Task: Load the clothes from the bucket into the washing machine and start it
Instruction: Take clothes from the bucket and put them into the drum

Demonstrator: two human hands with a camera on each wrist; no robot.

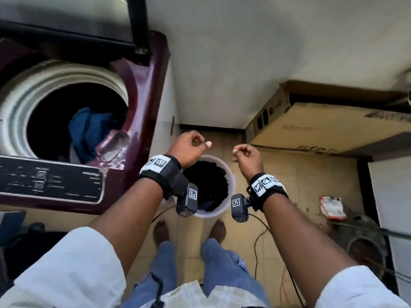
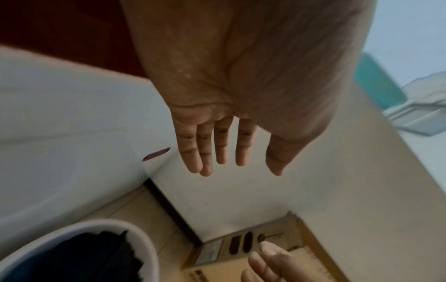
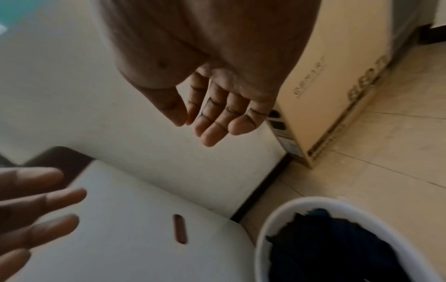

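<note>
Hovering above bucket (image 1: 231, 174): left hand (image 1: 186, 150) and right hand (image 1: 245, 157), both empty, fingers loosely extended. Dark clothes (image 1: 206, 185) left inside bucket. Beyond-left of bucket, washing machine (image 1: 142, 103) lid up, blue garment (image 1: 89, 130) already in drum. Loading partway; start not yet done.

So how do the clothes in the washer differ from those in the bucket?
The clothes in the washer are bright blue; those in the bucket look almost black. The washer's lie low in its wide drum, leaving room, while the bucket's fill most of the small white bucket. Both are crumpled heaps, untouched by the left hand or right hand.
</note>
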